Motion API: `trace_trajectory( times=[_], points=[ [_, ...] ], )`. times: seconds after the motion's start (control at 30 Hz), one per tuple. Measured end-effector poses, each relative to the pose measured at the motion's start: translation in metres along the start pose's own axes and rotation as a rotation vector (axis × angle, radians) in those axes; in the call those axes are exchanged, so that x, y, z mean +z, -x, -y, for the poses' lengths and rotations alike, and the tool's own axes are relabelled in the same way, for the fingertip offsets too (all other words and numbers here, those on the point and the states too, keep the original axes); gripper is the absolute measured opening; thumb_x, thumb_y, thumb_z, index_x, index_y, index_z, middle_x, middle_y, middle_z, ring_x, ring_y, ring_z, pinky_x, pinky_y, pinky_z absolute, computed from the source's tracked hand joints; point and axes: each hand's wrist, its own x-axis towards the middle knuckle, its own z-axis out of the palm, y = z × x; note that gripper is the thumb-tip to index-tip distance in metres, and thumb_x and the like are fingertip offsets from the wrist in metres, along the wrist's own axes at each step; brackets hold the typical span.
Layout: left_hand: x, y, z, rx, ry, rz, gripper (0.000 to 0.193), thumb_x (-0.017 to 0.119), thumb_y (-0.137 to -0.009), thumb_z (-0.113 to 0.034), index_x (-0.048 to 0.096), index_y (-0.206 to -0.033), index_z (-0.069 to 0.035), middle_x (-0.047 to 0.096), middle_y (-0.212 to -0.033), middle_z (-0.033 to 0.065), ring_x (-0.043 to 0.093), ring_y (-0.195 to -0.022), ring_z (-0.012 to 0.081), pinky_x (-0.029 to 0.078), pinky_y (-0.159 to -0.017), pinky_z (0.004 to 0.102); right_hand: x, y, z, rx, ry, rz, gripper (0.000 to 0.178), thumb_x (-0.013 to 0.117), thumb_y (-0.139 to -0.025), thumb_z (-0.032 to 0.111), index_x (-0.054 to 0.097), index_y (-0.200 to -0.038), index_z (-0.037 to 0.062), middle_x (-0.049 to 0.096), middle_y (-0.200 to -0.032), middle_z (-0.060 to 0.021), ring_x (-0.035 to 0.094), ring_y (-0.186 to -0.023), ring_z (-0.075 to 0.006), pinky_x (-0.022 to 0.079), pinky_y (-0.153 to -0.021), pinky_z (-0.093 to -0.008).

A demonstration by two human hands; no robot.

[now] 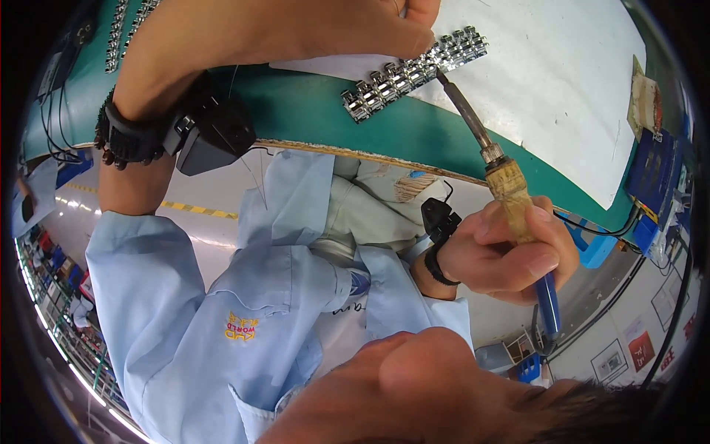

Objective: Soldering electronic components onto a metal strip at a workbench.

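Note:
My right hand [510, 248] is closed round a soldering iron [508, 185] with a worn yellowish grip and a blue handle end. Its dark tip touches, or nearly touches, a row of small shiny metal parts [384, 85] lying slantwise across the bench and a white sheet. Over the far half of that row, my left hand [384, 26] has its thumb and fingers drawn together, partly cut off by the upper edge. What they pinch is hidden. A thin wire [259, 177] hangs below my left wrist.
The green bench top [310, 118] has a worn front edge. A large white sheet [562, 89] covers its right part. More metal rows [118, 37] lie at the far left. Dark cables [55, 118] run along the left side; a blue holder [654, 174] is at the right.

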Motion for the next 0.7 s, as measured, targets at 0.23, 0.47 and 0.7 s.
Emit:
trace_trajectory(
  times=[0.23, 0.47, 0.7],
  points=[
    [-0.006, -0.006, 0.000, -0.019, 0.065, 0.087, 0.017, 0.064, -0.086, -0.004, 0.057, -0.070, -0.001, 0.047, -0.054, 0.0002, 0.038, -0.053, 0.0085, 0.034, -0.048, 0.0289, -0.004, -0.002, 0.002, 0.019, -0.001, 0.060, 0.046, 0.054, -0.106, 0.040, 0.060, -0.104, -0.0056, 0.052, -0.055, -0.0053, 0.047, -0.046, -0.0102, 0.033, -0.045, -0.0226],
    [-0.002, -0.005, 0.006, 0.060, 0.046, 0.060, 0.022, 0.060, -0.084, -0.003, 0.052, -0.064, -0.003, 0.042, -0.053, -0.0010, 0.033, -0.051, 0.0090, 0.031, -0.047, 0.0300, -0.001, -0.003, 0.001, 0.001, 0.012, 0.092, 0.045, 0.054, -0.106, 0.039, 0.059, -0.104, -0.0058, 0.052, -0.055, -0.0049, 0.045, -0.044, -0.0092, 0.032, -0.044, -0.0223],
    [-0.005, -0.006, -0.001, 0.025, 0.061, 0.079, 0.020, 0.062, -0.084, -0.005, 0.055, -0.065, -0.002, 0.046, -0.051, 0.0001, 0.038, -0.049, 0.0101, 0.033, -0.047, 0.0302, -0.002, -0.002, 0.000, -0.036, 0.019, 0.077, 0.042, 0.052, -0.107, 0.035, 0.055, -0.105, -0.0070, 0.050, -0.055, -0.0059, 0.040, -0.043, -0.0080, 0.029, -0.042, -0.0238]
  ],
)
